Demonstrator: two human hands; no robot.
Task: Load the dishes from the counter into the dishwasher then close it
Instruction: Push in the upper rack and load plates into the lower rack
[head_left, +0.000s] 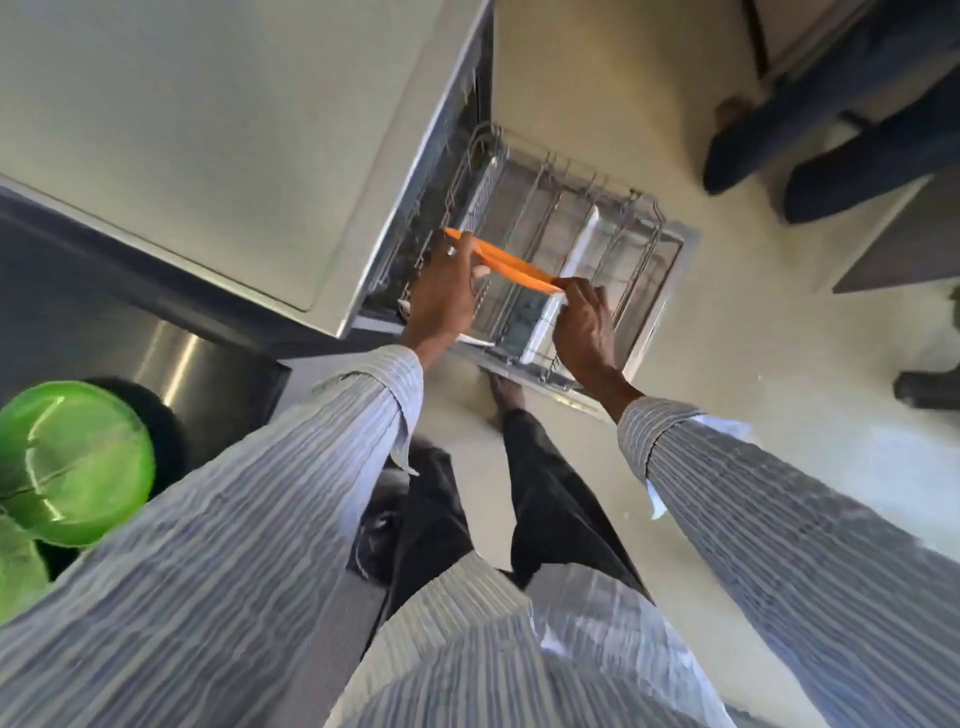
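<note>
**Orange plate held over the rack**

The left hand (445, 291) and right hand (584, 322) each grip an end of the plate (506, 264), edge-on above the rack (566, 218). Lowered off-line, it could miss the tines and tip. A green dish (72, 462) waits on the desk, behind the left arm.

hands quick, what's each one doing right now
Left hand: grips one end of the orange plate.
Right hand: pinches the plate's other end.

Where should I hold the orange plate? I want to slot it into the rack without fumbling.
Grip the orange plate by its thin rim at opposite ends, one hand from each side, as the left hand and right hand do; it is edge-on over the rack.
</note>
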